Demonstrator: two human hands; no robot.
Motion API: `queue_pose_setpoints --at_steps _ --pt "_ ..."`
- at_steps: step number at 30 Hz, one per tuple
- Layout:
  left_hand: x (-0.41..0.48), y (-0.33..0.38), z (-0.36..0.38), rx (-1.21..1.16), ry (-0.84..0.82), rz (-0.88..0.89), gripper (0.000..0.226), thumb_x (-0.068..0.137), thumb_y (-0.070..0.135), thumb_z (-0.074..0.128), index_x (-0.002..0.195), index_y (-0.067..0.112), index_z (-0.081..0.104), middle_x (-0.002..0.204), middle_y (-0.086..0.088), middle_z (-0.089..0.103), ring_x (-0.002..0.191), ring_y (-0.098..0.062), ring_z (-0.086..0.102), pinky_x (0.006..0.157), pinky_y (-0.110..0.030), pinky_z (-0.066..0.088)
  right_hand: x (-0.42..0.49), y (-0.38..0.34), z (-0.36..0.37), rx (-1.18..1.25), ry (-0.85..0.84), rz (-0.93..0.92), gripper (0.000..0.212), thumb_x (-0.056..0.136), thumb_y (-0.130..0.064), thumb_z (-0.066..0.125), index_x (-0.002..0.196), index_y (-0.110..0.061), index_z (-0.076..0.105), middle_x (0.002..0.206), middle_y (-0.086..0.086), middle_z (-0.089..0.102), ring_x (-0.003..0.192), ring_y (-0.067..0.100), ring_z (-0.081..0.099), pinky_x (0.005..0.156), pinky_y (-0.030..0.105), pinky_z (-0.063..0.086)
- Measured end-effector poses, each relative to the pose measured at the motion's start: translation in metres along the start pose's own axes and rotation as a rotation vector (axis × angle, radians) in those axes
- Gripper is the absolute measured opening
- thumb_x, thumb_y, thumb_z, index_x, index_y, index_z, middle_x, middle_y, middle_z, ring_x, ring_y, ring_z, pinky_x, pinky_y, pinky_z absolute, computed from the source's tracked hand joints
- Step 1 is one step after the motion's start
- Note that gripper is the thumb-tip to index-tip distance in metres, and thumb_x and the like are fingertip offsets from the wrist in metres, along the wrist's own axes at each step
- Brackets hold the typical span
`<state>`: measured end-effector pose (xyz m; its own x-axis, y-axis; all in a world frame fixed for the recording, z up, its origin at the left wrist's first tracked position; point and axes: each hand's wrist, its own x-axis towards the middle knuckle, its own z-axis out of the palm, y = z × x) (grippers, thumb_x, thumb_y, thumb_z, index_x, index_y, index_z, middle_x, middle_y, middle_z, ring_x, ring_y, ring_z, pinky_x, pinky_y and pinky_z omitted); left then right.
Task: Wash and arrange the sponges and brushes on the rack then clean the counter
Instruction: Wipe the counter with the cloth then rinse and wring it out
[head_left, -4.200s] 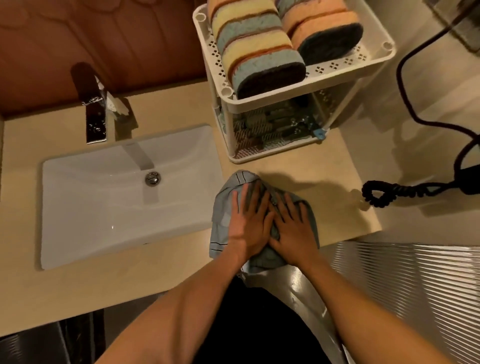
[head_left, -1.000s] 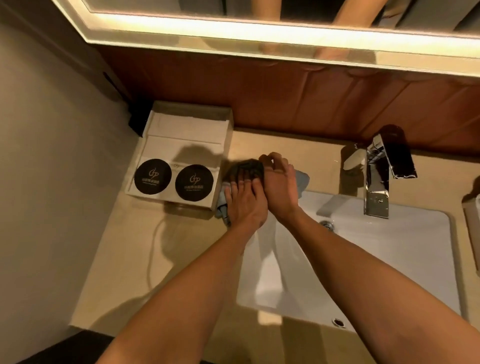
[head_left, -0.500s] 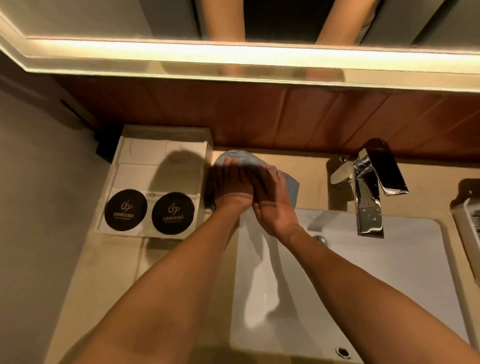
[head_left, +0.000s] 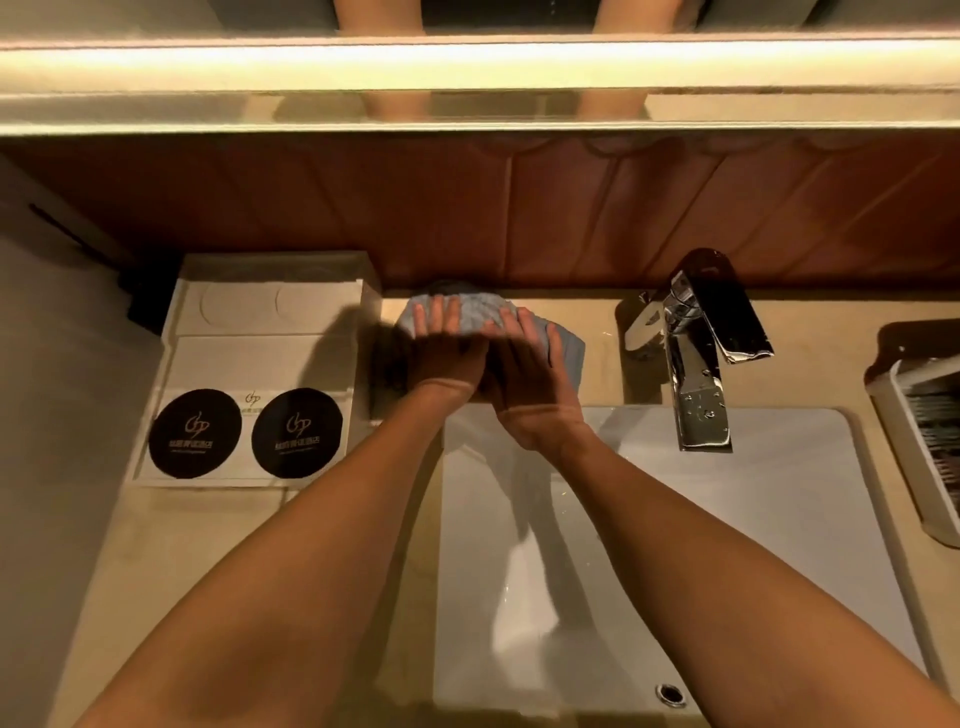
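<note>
A grey-blue cloth (head_left: 569, 349) lies on the beige counter (head_left: 587, 384) behind the sink, close to the brown back wall. My left hand (head_left: 441, 348) and my right hand (head_left: 524, 364) lie side by side on top of the cloth, fingers straight, pressing it flat against the counter. Most of the cloth is hidden under the two hands. A corner of the white rack (head_left: 904, 426) shows at the right edge; its sponges are out of view.
The white sink basin (head_left: 727, 545) fills the lower middle, with a chrome faucet (head_left: 698, 358) behind it on the right. A white tray (head_left: 260, 322) with two black round discs (head_left: 195, 434) stands left of the cloth. A lit mirror edge runs overhead.
Both hands have pushed the cloth from the right side of the counter near the rack to the left, then back along the strip behind the sink toward the wall.
</note>
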<state>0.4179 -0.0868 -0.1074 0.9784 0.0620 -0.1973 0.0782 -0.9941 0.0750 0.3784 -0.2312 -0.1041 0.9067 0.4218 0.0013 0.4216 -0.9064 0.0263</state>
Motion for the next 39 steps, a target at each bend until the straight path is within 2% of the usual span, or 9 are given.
queue_pose_setpoints --at_steps 10,18,22,25,29,32,35,37,39 --pt "-0.007 0.075 -0.006 -0.434 -0.095 0.081 0.069 0.099 0.049 0.042 0.160 0.026 0.019 0.169 0.005 0.009 0.155 -0.017 0.002 0.122 -0.041 -0.008 -0.051 0.050 -0.010 0.352 0.032 0.207 0.072 0.098 -0.034 0.055 0.159 -0.014 0.022 0.167 0.012 0.015 0.156 0.031 0.003 0.127 0.046 -0.006" --pt "-0.065 0.091 -0.022 -0.549 -0.199 0.248 0.069 0.097 0.030 0.059 0.158 0.024 0.027 0.168 0.000 0.016 0.155 -0.015 0.003 0.123 -0.035 -0.009 -0.101 0.049 -0.018 0.512 -0.080 0.418 0.063 0.102 -0.025 0.048 0.157 -0.023 0.017 0.163 0.004 0.017 0.144 0.026 0.035 0.103 0.042 0.053" --pt "-0.100 0.117 -0.025 -0.718 -0.255 0.222 0.070 0.096 0.038 0.059 0.158 0.032 0.026 0.168 0.008 0.013 0.153 -0.012 -0.003 0.123 -0.039 -0.003 -0.133 0.079 -0.018 0.505 -0.021 0.445 0.043 0.100 -0.028 0.046 0.142 -0.019 0.044 0.132 0.014 0.056 0.119 0.032 0.056 0.103 0.050 0.047" --pt "-0.121 0.148 -0.021 -0.781 -0.264 0.251 0.076 0.093 0.040 0.063 0.158 0.033 0.024 0.168 0.008 0.010 0.150 -0.009 -0.012 0.125 -0.048 0.001 -0.153 0.104 -0.020 0.251 0.010 0.405 0.049 0.100 -0.014 0.047 0.148 -0.011 0.042 0.150 0.015 0.045 0.142 0.032 0.037 0.117 0.044 0.033" --pt "-0.134 0.192 -0.022 -0.993 -0.306 0.121 0.053 0.085 0.040 0.063 0.137 0.041 0.049 0.150 -0.006 0.050 0.147 -0.033 0.033 0.117 -0.058 0.032 -0.162 0.139 -0.025 0.149 -0.010 0.366 0.062 0.097 -0.009 0.052 0.154 -0.005 0.030 0.161 0.017 0.030 0.152 0.032 0.024 0.124 0.046 0.024" --pt "-0.144 0.215 -0.016 -1.143 -0.328 -0.104 0.043 0.080 0.047 0.069 0.120 0.044 0.054 0.125 -0.001 0.067 0.120 -0.023 0.061 0.107 -0.045 0.047 -0.170 0.165 -0.034 0.085 -0.075 0.327 0.065 0.093 -0.014 0.057 0.152 -0.003 0.033 0.159 0.018 0.033 0.150 0.033 0.028 0.123 0.046 0.026" --pt "-0.141 0.243 -0.018 -1.147 -0.447 0.007 0.071 0.092 0.047 0.064 0.154 0.036 0.030 0.154 0.020 0.036 0.140 0.001 0.032 0.118 -0.025 0.026 -0.171 0.186 -0.038 0.099 -0.150 0.379 0.076 0.092 -0.022 0.055 0.156 -0.001 0.020 0.163 0.019 0.022 0.153 0.032 0.018 0.126 0.045 0.017" --pt "-0.136 0.266 -0.020 -1.055 -0.455 0.120 0.078 0.102 0.044 0.051 0.161 0.032 0.002 0.166 0.020 -0.004 0.148 -0.001 -0.002 0.120 -0.026 0.005 -0.170 0.202 -0.040 0.090 -0.200 0.405 0.082 0.094 -0.031 0.052 0.158 -0.002 0.009 0.166 0.018 0.012 0.155 0.031 0.009 0.127 0.045 0.010" --pt "-0.134 0.283 -0.018 -0.948 -0.374 0.061 0.075 0.103 0.051 0.042 0.161 0.032 -0.003 0.168 0.014 -0.010 0.154 -0.012 -0.006 0.123 -0.037 0.006 -0.169 0.211 -0.043 0.080 -0.219 0.379 0.083 0.094 -0.035 0.051 0.159 -0.004 0.008 0.166 0.016 0.009 0.156 0.030 0.004 0.127 0.046 0.007"
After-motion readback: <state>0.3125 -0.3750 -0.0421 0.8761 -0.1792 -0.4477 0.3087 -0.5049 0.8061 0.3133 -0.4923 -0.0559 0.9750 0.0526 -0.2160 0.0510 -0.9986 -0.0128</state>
